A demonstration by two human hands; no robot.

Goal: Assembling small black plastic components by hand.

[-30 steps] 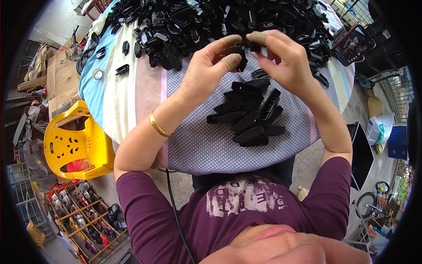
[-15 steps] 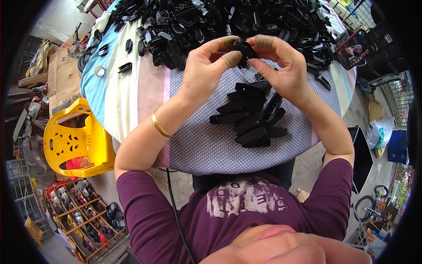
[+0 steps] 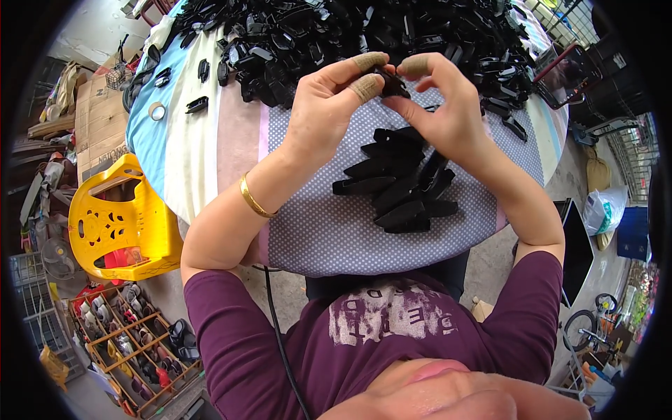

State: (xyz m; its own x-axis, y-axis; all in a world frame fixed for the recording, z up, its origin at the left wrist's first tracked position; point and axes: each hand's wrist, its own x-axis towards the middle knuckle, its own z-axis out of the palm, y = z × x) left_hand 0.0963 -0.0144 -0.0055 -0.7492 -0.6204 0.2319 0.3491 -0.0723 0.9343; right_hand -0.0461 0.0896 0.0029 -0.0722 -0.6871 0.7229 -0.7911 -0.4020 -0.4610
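Observation:
Over the near edge of the heap, both hands meet at a small black plastic piece (image 3: 396, 87). My left hand (image 3: 327, 105) pinches it between thumb and forefinger, both wrapped in tan tape. My right hand (image 3: 442, 105) curves round its other side, thumb at the lower end and taped forefinger close to the top; the exact contact is partly hidden. Below the hands, several long black plastic pieces (image 3: 395, 185) lie in a loose pile on the dotted tablecloth (image 3: 315, 238). A large heap of black plastic parts (image 3: 294, 42) covers the far side of the table.
Several black parts (image 3: 197, 105) and a tape roll (image 3: 157, 112) lie on the table's left. A phone (image 3: 567, 75) stands at the far right. On the floor at left are a yellow plastic chair (image 3: 126, 231) and a shoe rack (image 3: 140, 343). A black cable (image 3: 276, 329) hangs near my body.
The black piece between my hands has turned, and its end now points toward the right. My right thumb and forefinger have shifted slightly left around it. The loose pile has barely changed.

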